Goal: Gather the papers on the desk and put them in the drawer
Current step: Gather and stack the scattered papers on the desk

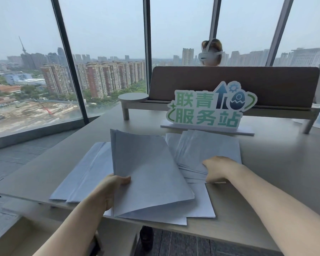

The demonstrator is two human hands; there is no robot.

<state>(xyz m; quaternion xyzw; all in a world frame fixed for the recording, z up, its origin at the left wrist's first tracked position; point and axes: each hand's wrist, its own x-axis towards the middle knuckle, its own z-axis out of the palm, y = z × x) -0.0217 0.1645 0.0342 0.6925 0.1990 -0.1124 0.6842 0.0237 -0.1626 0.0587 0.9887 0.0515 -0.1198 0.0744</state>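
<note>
smooth grey desk (277,163); left hand (109,189) pinches flat white papers (148,172)

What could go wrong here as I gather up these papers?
The left hand pinches the raised stack by one edge, so loose sheets may slide out. Papers under it overhang the desk front edge and could drop. Sweeping the right hand pile might bump the sign.

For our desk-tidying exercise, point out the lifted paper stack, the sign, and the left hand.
lifted paper stack (148,167), head view, middle of top sheet
sign (209,109), head view, its printed face
left hand (113,189), head view, back of hand
</note>
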